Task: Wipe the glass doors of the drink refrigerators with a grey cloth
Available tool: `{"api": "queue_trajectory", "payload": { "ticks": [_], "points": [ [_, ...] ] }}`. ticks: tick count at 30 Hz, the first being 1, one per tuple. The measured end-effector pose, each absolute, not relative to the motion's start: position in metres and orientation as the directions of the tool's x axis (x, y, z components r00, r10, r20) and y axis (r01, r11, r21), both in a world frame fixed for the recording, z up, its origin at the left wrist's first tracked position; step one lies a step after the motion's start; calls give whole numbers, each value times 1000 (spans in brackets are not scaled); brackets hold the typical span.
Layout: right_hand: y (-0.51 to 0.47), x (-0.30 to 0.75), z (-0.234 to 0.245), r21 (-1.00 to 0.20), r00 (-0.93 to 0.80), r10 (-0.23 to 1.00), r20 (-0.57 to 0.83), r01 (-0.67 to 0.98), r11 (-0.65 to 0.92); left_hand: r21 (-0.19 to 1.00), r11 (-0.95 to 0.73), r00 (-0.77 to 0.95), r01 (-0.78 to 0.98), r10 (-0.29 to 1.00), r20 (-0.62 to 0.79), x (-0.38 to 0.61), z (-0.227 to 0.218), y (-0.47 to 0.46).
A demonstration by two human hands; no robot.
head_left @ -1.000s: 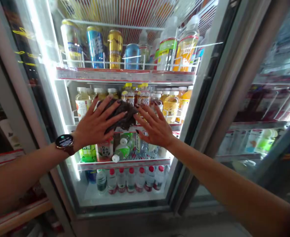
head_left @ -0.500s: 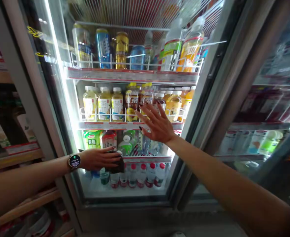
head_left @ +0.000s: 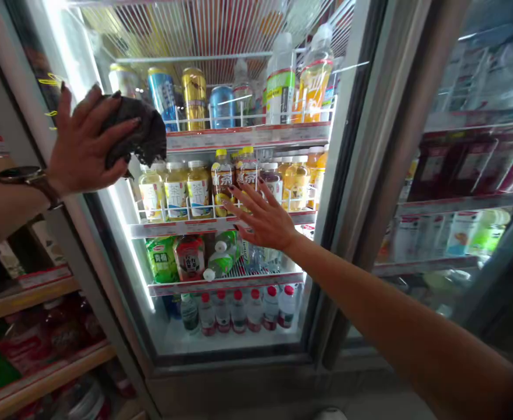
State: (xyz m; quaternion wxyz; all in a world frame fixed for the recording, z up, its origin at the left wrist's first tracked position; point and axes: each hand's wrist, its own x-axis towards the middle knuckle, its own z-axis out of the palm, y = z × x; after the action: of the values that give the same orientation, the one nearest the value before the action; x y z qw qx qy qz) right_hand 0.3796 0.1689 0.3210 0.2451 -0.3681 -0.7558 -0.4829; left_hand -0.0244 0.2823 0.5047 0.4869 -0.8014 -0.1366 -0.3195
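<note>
Two bare hands before the glass door of a lit drinks fridge, seen from the wearer's head. The left hand is at the upper left of the door, laid flat over a dark cloth. Its fingers are extended and spread across the cloth rather than clenched around it, with the thumb along the lower edge. The cloth is bunched under the palm and hangs out past the fingertips; in this view it covers the left end of the upper shelf and part of a blue can. A watch is strapped to the left wrist.

The right hand, well apart from the cloth, is released, its fingers fanned and its palm toward the door. It appears in front of the middle shelf, overlapping the yellow-capped bottles; whether its palm meets the glass cannot be told.

Behind the door, the upper shelf also bears a gold can and an orange drink bottle. White-capped bottles stand upright at the left of the middle shelf. A green bottle lies tilted on the lower shelf. Beneath, red-capped bottles stand in a row. A bright light strip runs down the left side.
</note>
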Motion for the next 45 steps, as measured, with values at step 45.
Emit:
{"api": "queue_trajectory", "payload": {
  "ticks": [45],
  "points": [
    [143, 336, 152, 569, -788, 478, 389, 613, 547, -602, -651, 709, 463, -135, 692, -34, 353, 259]
  ]
}}
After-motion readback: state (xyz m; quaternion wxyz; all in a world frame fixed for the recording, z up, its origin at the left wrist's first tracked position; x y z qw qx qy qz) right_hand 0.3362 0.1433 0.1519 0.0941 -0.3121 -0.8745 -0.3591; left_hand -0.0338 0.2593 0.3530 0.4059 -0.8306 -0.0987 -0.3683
